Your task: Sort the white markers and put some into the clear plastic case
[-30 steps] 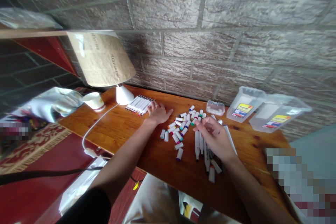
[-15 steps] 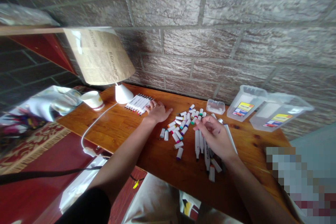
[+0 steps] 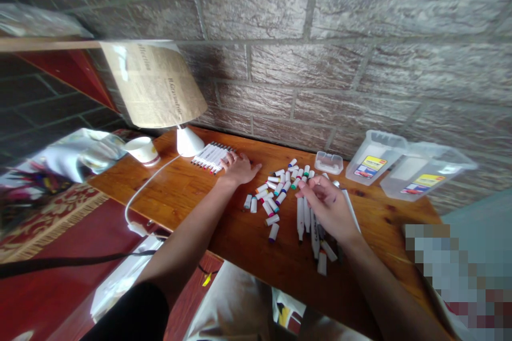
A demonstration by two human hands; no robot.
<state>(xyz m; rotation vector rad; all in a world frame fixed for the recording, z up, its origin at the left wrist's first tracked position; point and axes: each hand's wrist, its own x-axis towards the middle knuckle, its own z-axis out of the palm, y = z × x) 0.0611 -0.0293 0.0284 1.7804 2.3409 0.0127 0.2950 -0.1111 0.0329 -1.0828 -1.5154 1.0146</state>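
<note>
My left hand (image 3: 239, 168) lies flat on the wooden desk (image 3: 192, 197), fingers spread, its fingertips touching the end of a neat row of white markers (image 3: 210, 157). My right hand (image 3: 326, 205) hovers over a loose bunch of uncapped white markers (image 3: 308, 221), fingers curled with thumb and forefinger pinched near a small cap; what they hold is too small to name. Several loose marker caps (image 3: 276, 192) with coloured ends lie scattered between the two hands.
A table lamp (image 3: 160, 90) with a paper shade stands at the back left, its white cord (image 3: 140, 197) trailing off the front edge. A paper cup (image 3: 142, 150) sits beside it. Two clear plastic boxes (image 3: 400, 168) and a small lid (image 3: 328, 162) lie by the brick wall.
Both hands stay almost where they were. The right hand's fingers have shifted slightly over the marker pile. The view has tilted a little.
</note>
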